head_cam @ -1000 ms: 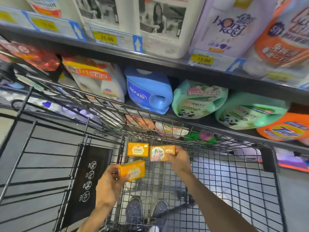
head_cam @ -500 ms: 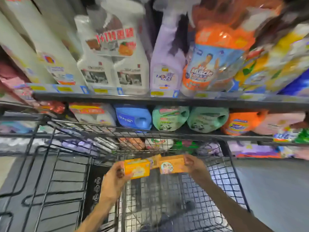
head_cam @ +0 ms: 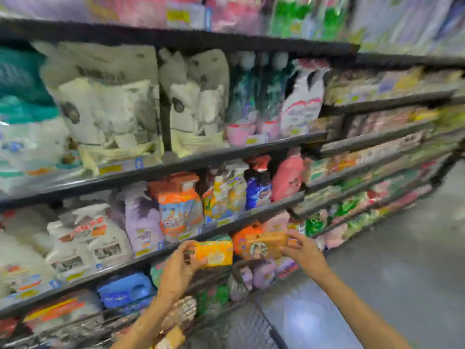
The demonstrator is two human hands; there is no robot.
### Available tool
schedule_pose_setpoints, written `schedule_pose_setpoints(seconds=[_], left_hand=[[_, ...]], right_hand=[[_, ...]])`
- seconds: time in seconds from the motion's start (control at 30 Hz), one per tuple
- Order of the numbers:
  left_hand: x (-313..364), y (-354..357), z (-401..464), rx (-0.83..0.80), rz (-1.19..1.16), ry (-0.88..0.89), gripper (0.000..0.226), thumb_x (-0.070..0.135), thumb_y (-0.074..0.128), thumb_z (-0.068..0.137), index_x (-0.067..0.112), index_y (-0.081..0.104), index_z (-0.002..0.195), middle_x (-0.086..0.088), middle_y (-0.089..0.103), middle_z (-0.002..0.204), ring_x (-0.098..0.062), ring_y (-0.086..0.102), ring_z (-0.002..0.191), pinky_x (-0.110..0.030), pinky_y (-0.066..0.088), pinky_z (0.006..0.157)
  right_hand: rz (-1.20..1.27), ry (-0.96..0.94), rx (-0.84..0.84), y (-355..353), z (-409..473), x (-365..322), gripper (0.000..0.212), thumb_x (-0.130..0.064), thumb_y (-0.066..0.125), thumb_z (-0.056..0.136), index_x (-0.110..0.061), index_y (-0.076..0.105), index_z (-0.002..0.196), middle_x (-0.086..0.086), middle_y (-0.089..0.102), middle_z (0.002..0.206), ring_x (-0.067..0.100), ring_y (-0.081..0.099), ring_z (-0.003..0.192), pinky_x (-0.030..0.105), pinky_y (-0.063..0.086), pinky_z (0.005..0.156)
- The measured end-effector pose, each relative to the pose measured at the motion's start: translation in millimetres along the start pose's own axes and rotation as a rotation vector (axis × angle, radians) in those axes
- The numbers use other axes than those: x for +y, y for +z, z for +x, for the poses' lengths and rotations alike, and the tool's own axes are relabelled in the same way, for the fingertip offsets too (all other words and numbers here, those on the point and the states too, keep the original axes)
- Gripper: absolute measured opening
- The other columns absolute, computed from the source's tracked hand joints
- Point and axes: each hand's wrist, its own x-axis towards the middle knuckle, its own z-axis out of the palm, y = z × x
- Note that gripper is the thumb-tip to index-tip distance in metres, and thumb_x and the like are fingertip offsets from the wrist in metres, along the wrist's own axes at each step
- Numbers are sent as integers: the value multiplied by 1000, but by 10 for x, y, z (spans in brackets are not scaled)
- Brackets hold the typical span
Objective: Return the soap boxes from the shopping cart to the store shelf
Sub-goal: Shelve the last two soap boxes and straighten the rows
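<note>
My left hand (head_cam: 180, 268) grips a yellow-orange soap box (head_cam: 216, 252) by its left end, held up in front of the shelves. My right hand (head_cam: 303, 253) holds a darker orange soap box (head_cam: 265, 244) with a round picture on its face, fingers round its right end. Both boxes are raised above the shopping cart (head_cam: 234, 321), whose wire rim shows blurred below my arms. One more orange box (head_cam: 173, 337) lies in the cart at the bottom edge. The store shelf (head_cam: 176, 245) runs just behind the boxes. The whole frame is motion-blurred.
Black shelves carry detergent pouches (head_cam: 180, 210), white refill bags (head_cam: 108, 104) and a blue jug (head_cam: 125, 289). A further shelf bay (head_cam: 377, 157) with small packs stretches off to the right. Grey floor (head_cam: 402, 260) lies to the right of the cart.
Both hands have lifted their soap boxes up out of the cart to shelf height. My view has swung up and to the right, along the aisle.
</note>
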Motion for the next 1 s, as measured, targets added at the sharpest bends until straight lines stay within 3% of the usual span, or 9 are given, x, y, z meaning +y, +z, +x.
schedule_pose_setpoints(seconds=[0.1,0.2,0.27,0.37,0.47,0.53,0.63,0.83,1.0], left_hand=[[696,419,281,-86,21,127,54,26,91,68,22,58,111,5,64,87,-2,62,75,-19,55,74],[1270,936,458,-121,47,249,49,7,87,71,27,60,107,0,67,81,-5,63,69,-22,53,70],[1665,1337,517,-153,28,288,51,3,87,71,30,59,104,-3,69,81,1,64,66,-15,52,66],[2199,2030,568,-196,-7,369,49,14,91,68,24,62,107,-1,73,90,-1,68,72,-15,53,69],[2679,2810,628,-232,-26,408,44,7,87,72,17,61,107,4,72,90,7,67,77,-6,48,71],[2945,3343,706,-254,-44,421,42,10,87,74,18,63,108,2,74,93,0,70,81,-11,51,73],[3275,4041,850,-277,-70,434,41,20,88,75,24,64,108,2,75,99,-7,71,86,-21,55,77],[3783,5009,1079,-275,-91,451,46,19,87,75,19,62,114,5,71,103,3,66,83,-13,51,71],[3942,5448,1532,-250,-57,450,46,23,86,77,23,60,115,7,72,101,3,67,88,-17,53,75]], right_hand=[[-19,-57,104,-745,-76,-200,48,8,76,76,-5,59,119,10,71,93,15,65,81,20,54,73],[20,-61,208,-1483,-165,-339,46,8,76,75,-9,60,115,10,71,87,5,66,66,20,54,65],[1,-76,268,-1984,-191,-369,50,0,81,72,-12,63,118,6,75,88,15,67,75,33,54,76],[11,-103,338,-2762,-204,-332,49,3,79,75,-11,62,119,-3,76,76,10,68,70,26,55,72],[4,-132,416,-3531,-205,-298,48,2,79,75,-10,63,119,5,73,82,3,66,67,17,54,66],[11,-143,432,-4028,-198,-262,46,4,78,77,-9,62,118,6,73,80,2,66,65,13,51,62],[-9,-136,460,-4715,-120,-192,48,4,77,77,-9,61,120,10,73,87,2,68,67,13,50,61],[-9,-131,516,-5658,207,-44,46,1,79,77,-16,63,118,10,72,96,7,70,74,13,51,63],[-8,-135,497,-6097,836,39,48,-5,81,77,-19,64,120,2,75,91,14,72,81,18,55,69]])
